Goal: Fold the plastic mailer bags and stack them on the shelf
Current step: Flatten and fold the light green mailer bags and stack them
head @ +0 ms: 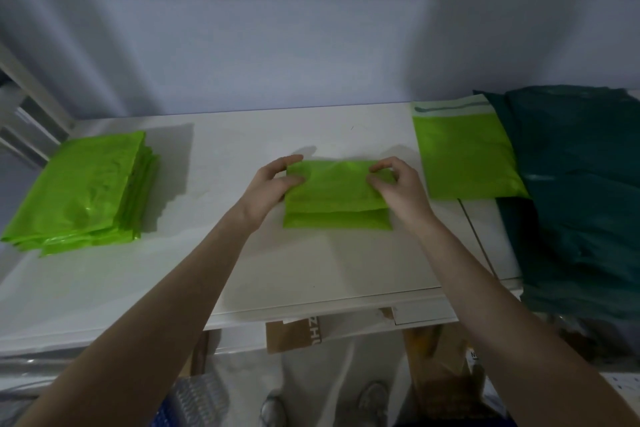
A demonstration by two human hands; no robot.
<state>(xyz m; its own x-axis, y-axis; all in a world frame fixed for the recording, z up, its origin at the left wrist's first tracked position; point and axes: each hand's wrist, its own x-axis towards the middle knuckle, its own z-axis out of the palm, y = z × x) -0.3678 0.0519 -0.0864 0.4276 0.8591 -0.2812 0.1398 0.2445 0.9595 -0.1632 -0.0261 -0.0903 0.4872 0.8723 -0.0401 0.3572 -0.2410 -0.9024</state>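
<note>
A lime-green mailer bag, partly folded over itself, lies in the middle of the white shelf. My left hand pinches its upper left corner. My right hand pinches its upper right corner between thumb and fingers. A stack of folded lime-green bags sits at the left end of the shelf. An unfolded lime-green bag with a pale adhesive strip along its top lies flat to the right.
A pile of dark green plastic bags covers the right end and partly overlaps the unfolded bag. A grey wall rises behind the shelf. Cardboard boxes stand below the front edge, with my shoes on the floor.
</note>
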